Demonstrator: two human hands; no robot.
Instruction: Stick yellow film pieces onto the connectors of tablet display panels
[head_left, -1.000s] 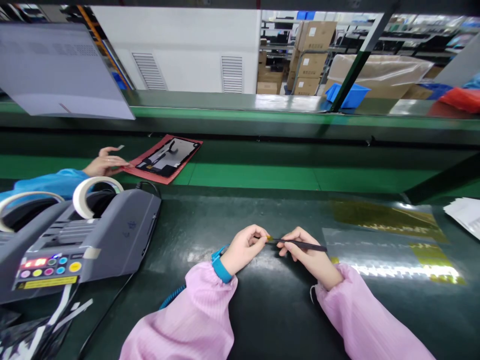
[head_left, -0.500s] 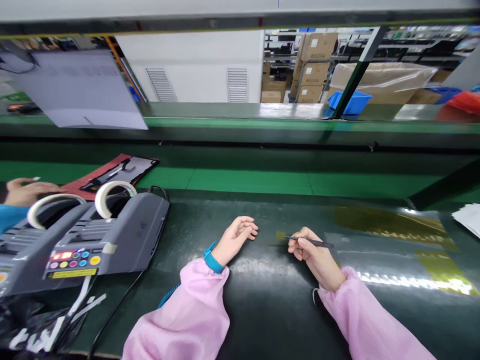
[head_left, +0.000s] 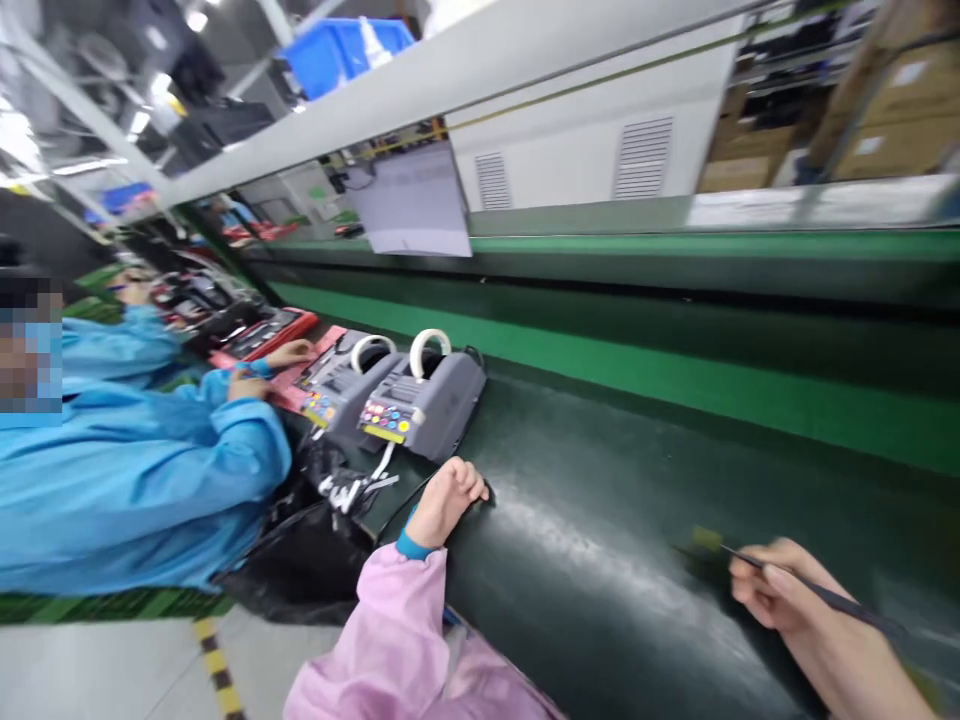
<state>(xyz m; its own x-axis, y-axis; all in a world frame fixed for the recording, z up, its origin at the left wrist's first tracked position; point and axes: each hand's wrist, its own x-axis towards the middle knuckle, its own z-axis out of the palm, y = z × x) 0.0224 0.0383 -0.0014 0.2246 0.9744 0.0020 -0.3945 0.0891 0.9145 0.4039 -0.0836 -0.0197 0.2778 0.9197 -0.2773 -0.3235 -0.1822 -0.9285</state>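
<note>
The dark green bench point(head_left: 592, 450) is spreading out below. The left hand point(head_left: 448, 502) is holding its fingers curled, well apart; whether it is clasping anything, the view isn't showing. The right hand point(head_left: 802, 598) is pinching the black tweezers point(head_left: 841, 598), whose long axis is running from four o'clock to ten o'clock. At their tip, the small yellow film piece point(head_left: 707, 539) is lying at ten o'clock from the nearer right hand, three o'clock from the left.

I see a loose, wrinkled pink sleeve point(head_left: 401, 625) on the left arm, gathered at the cuff, a teal band point(head_left: 414, 544) circling that wrist, and ungloved hands point(head_left: 448, 498).
</note>
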